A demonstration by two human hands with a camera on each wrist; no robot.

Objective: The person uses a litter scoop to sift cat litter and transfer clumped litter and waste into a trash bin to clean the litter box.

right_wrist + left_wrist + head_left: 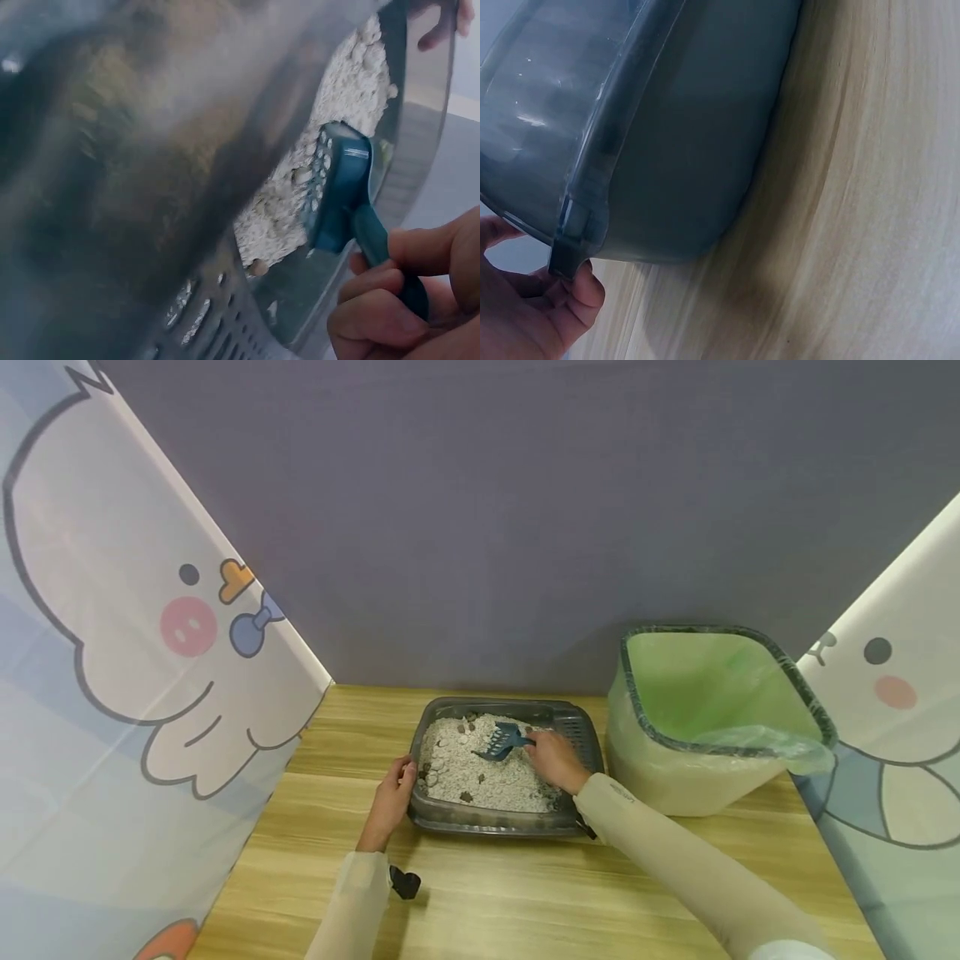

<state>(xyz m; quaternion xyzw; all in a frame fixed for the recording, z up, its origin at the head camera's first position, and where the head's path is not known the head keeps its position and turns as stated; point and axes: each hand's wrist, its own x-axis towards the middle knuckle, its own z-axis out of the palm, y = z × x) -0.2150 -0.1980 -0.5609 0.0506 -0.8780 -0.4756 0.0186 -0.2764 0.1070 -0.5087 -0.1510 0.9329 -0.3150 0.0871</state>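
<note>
A dark grey litter box (480, 822) sits on the table, filled with pale litter (487, 785) that has several dark clumps in it. My left hand (392, 797) grips the box at its left side; in the left wrist view its fingers curl round a small clip (571, 240) on the rim. With my right hand (555, 762) I hold a blue-green slotted litter scoop (501, 742) by its handle. The scoop head lies over the litter near the middle of the box, and the right wrist view shows litter against its slots.
At the right, close beside the box, stands a pale bin (660, 777) with a clear bag (795, 760) folded over its dark rim. The wooden table (487, 902) meets a grey wall (480, 527) behind. Printed cartoon panels (150, 610) flank both sides.
</note>
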